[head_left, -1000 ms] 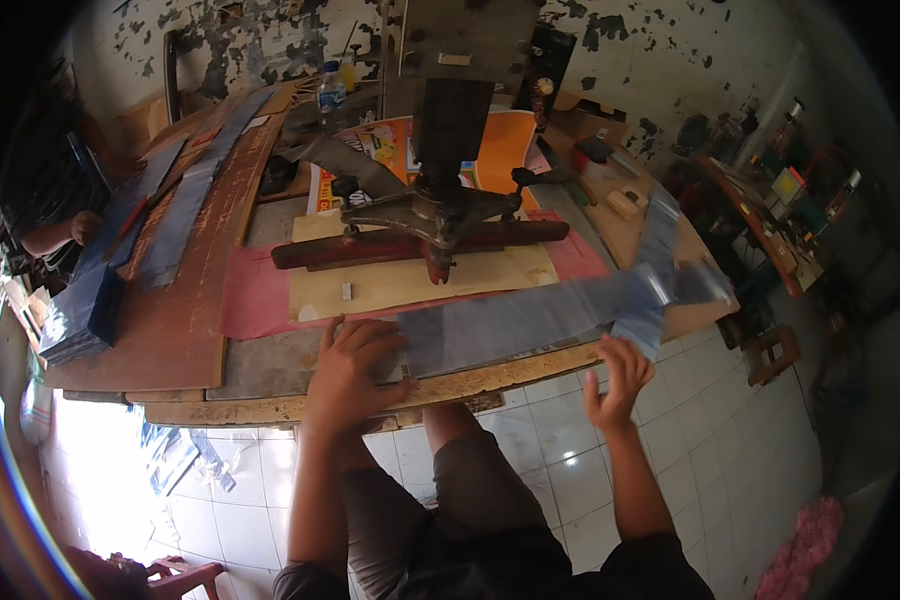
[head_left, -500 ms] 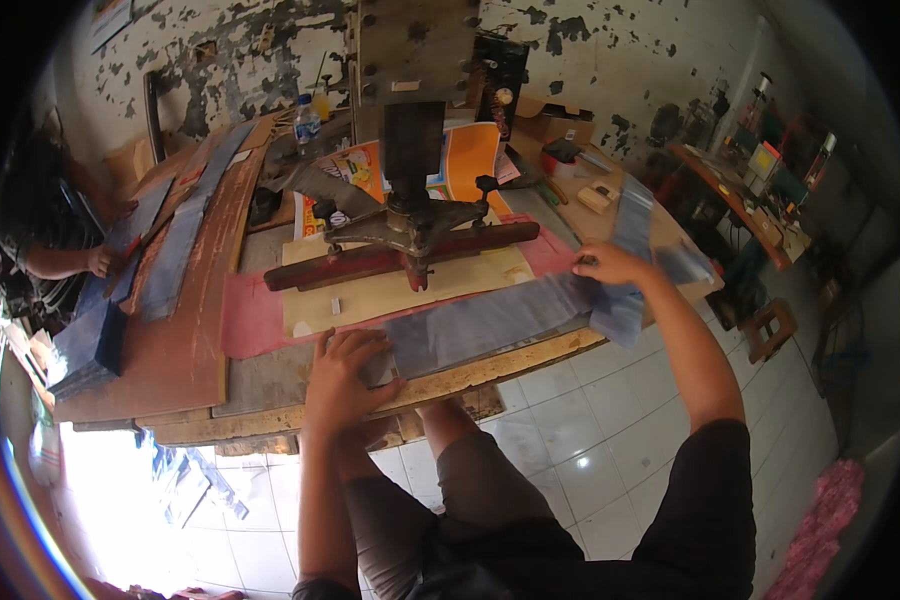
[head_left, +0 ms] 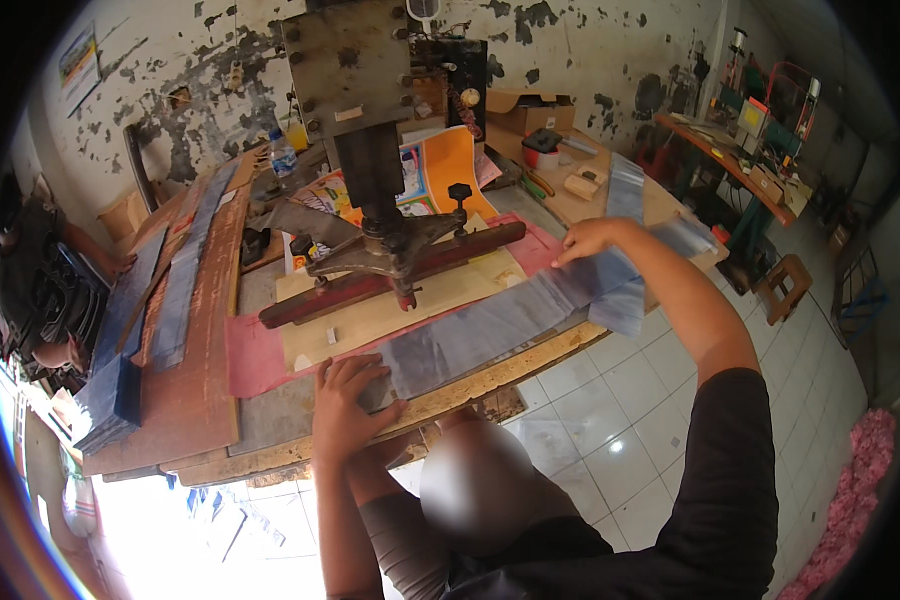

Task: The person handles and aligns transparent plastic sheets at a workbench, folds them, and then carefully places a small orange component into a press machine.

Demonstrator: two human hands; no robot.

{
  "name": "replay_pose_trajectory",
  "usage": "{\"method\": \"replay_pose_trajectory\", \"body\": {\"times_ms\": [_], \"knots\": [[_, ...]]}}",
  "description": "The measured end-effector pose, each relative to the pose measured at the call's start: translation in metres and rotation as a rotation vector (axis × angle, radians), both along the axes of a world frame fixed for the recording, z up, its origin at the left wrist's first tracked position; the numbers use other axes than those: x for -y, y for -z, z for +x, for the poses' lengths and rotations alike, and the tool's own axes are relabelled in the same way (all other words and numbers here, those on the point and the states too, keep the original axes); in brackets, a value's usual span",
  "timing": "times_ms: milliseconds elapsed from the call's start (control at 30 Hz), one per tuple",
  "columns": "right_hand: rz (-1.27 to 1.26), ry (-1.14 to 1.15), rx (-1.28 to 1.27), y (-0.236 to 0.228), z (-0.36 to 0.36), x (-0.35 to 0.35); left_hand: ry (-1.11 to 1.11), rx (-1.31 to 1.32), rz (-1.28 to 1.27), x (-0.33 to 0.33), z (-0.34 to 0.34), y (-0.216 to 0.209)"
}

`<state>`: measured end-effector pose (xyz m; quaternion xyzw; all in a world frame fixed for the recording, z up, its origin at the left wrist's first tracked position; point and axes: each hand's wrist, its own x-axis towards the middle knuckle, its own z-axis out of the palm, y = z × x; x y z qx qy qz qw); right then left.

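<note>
A long strip of bluish clear plastic film (head_left: 480,330) lies along the front edge of the worktable. My left hand (head_left: 353,398) rests at its left end, fingers spread and thumb apart. Towards the strip's right end, my right hand (head_left: 590,240) is closed in a pinch at the far edge of the film. Beneath and beside that hand, more film pieces (head_left: 620,300) overlap and hang slightly over the table edge. Just behind the strip stands a press with a long red-brown bar (head_left: 440,265), above a yellowish sheet (head_left: 370,325) on a pink sheet (head_left: 255,368).
Left, a brown board (head_left: 200,400) carries long film strips (head_left: 185,300) and a thick blue film stack (head_left: 110,410); a co-worker's hand (head_left: 62,353) is beside them. Behind the press are a plastic bottle (head_left: 282,160) and a cardboard box (head_left: 535,112). A wooden stool (head_left: 785,288) stands right.
The view has shifted and tilted a little. My right hand sits slightly further left along the film, still pinching. The co-worker's hand has drawn back from the strips on the board.
</note>
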<state>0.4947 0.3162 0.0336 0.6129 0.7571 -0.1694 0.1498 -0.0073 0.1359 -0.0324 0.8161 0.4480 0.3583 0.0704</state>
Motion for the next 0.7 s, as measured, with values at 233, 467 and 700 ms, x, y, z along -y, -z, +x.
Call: {"method": "replay_pose_trajectory", "body": {"times_ms": [233,467,700], "knots": [[-0.181,-0.061,-0.167,-0.006,0.023,-0.006,0.001,0.001,-0.023,0.0,0.004,-0.004],[-0.257,-0.077,-0.291,-0.013,0.035,-0.012,-0.003,-0.018,-0.021,0.0,0.004,-0.003],[-0.192,-0.165,-0.286,-0.036,0.042,0.004,-0.002,-0.01,-0.025,-0.001,0.005,-0.003]]}}
